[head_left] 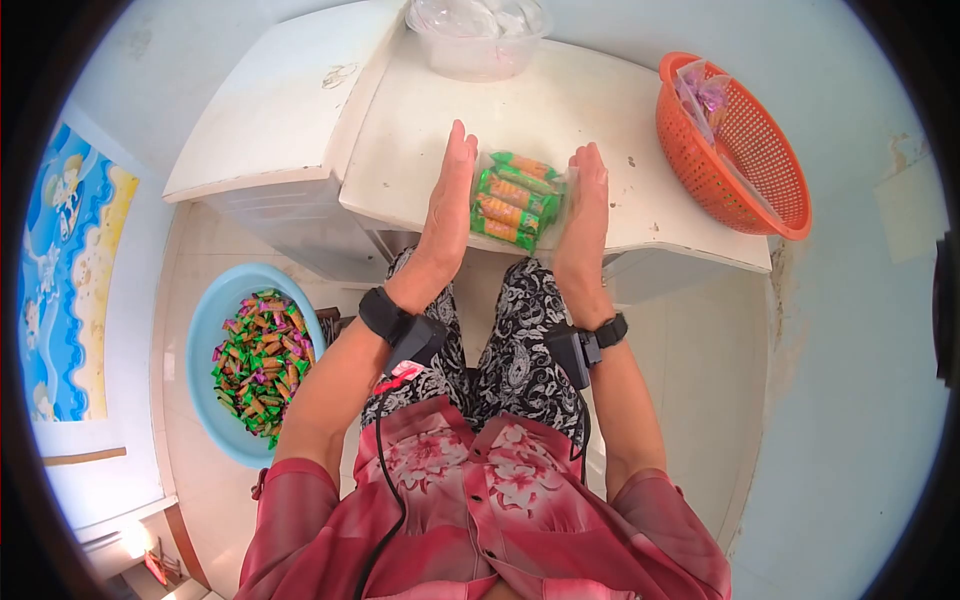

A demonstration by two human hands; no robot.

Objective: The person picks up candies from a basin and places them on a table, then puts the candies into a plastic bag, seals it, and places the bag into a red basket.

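A clear plastic bag packed with several green-and-orange wrapped candies [516,200] is at the front edge of the white table, between my two palms. My left hand [450,200] stands upright along the bag's left side, its fingers straight and held together. On the other side my right hand [584,215] is flat too, fingers stretched out, its palm right at the bag's edge. Neither hand has its fingers curled round the bag. Each wrist wears a black strap with a small box on it.
On the white table [590,100] stand a clear plastic tub [478,55] with plastic bags and an orange basket [735,165] holding a bag of purple-wrapped pieces. Down on the floor at left, a blue basin [205,375] holds many loose wrapped candies. Walls close in at right.
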